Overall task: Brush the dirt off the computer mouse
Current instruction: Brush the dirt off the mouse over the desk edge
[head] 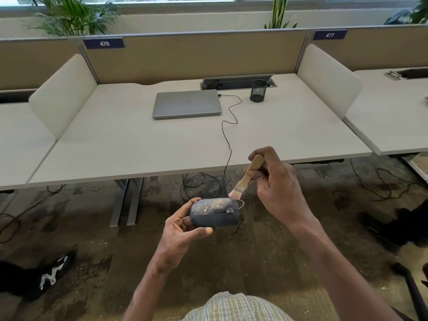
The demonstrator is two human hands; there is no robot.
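Your left hand (pixel 183 228) grips wired mouse (pixel 214 213) by rear end, held off tabletop (pixel 139 144) over carpet. Right hand (pixel 273 181) grips paintbrush (pixel 245 177), bristles at mouse front edge. Risks: one-ended hold, hard stroke twists mouse loose; cable (pixel 228 144) taut-ish, tug drags laptop (pixel 186 104); dirt lands on your lap.

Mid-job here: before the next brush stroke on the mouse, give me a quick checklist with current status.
1. Left hand grips the mouse: ok.
2. Right hand grips the brush by its handle: ok.
3. Bristles at the mouse's far edge, ready to sweep: ok; actual contact: cannot tell.
4. Dirt gone from the mouse top: not ok, yellowish specks show.
5. Mouse held off the desk, over the floor: ok.
6. Cable slack, not under the brush: ok.
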